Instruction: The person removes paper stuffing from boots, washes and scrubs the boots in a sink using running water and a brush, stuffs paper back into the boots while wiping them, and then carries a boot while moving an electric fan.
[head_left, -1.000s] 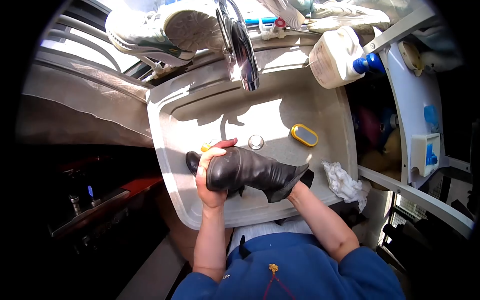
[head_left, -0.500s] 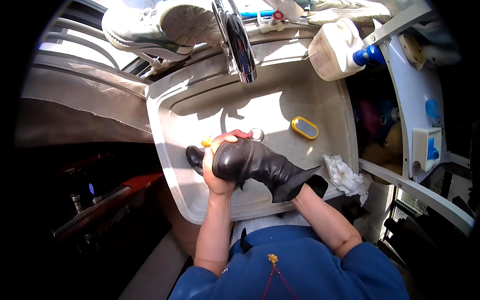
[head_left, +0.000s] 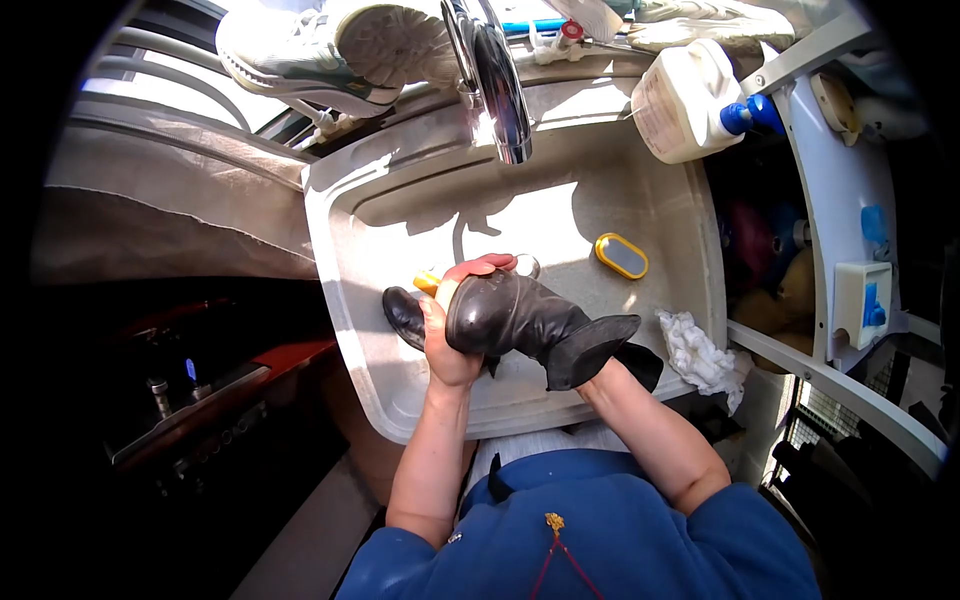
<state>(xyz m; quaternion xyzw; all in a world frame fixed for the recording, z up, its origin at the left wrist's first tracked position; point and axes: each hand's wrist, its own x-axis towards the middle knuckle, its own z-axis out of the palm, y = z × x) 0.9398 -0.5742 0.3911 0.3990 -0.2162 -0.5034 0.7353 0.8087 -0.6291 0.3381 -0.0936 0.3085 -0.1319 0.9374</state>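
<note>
A black leather boot (head_left: 522, 308) is held on its side above the sink. My left hand (head_left: 450, 345) is closed around its rounded end, with the thumb on the near side and the fingers over the far side. My right wrist (head_left: 603, 385) goes in at the boot's flared opening; the fingers are hidden by the leather, so their pose cannot be made out. Below lies a second black boot (head_left: 402, 316) in the basin, partly covered by my left hand. Beside that hand shows a small yellow object (head_left: 427, 283), mostly hidden.
The pale sink (head_left: 345, 370) holds an oval yellow-rimmed sponge or polish box (head_left: 621, 257). A chrome faucet (head_left: 505, 100) hangs over it. Crumpled white cloth (head_left: 693, 350) drapes the right rim, a white jug (head_left: 680, 105) stands at the back right corner, and sneakers (head_left: 300, 60) rest behind.
The boot's open end has turned, its flared edge folding more toward me, while my left hand keeps its grip. The whole view has shifted slightly.
</note>
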